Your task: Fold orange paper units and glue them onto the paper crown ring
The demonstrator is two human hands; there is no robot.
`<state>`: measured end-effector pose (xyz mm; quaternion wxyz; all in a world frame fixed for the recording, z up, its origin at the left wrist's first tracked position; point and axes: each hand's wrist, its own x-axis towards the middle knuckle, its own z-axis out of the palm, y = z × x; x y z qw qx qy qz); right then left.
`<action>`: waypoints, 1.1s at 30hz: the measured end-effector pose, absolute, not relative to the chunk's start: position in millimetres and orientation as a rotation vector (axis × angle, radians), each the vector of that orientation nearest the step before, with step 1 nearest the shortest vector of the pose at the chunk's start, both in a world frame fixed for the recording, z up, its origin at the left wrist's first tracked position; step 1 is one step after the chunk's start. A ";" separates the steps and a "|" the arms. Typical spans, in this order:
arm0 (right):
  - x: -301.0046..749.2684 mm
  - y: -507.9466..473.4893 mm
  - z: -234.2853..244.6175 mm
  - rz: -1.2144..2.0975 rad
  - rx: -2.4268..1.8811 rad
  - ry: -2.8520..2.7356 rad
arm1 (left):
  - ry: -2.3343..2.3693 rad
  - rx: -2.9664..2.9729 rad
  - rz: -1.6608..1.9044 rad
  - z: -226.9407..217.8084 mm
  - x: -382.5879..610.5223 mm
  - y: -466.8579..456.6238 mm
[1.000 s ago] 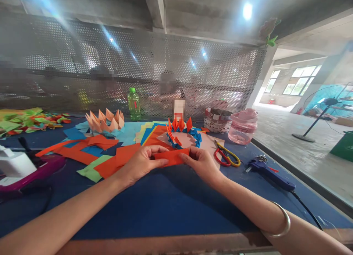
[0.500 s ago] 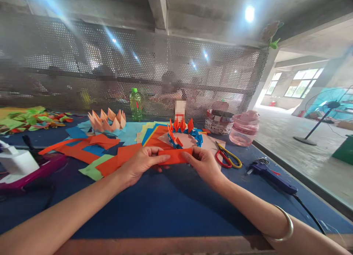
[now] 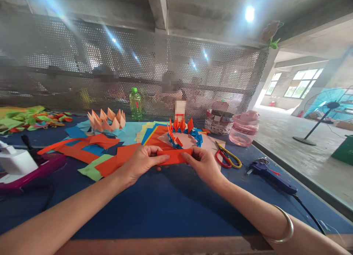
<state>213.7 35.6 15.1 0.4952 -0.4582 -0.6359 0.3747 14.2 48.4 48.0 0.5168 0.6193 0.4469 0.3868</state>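
An orange paper strip (image 3: 176,157), long axis 9-to-3 o'clock, is pinched by the left hand (image 3: 138,162) at 9 and the right hand (image 3: 206,164) at 3, at 6 o'clock from the folded-paper ring (image 3: 198,139).

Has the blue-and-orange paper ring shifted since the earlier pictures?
No. The paper ring keeps its place against the basket behind it; the slight shift across the picture is the camera's.
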 end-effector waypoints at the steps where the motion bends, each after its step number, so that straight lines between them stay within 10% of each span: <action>1: 213.6 35.3 15.4 0.917 -1.110 -1.536 | 1.073 1.493 0.933 47.7 14.2 48.7; 33: 206.1 29.1 23.0 1.281 -0.961 -1.355 | 1.025 1.498 0.939 43.4 10.9 50.3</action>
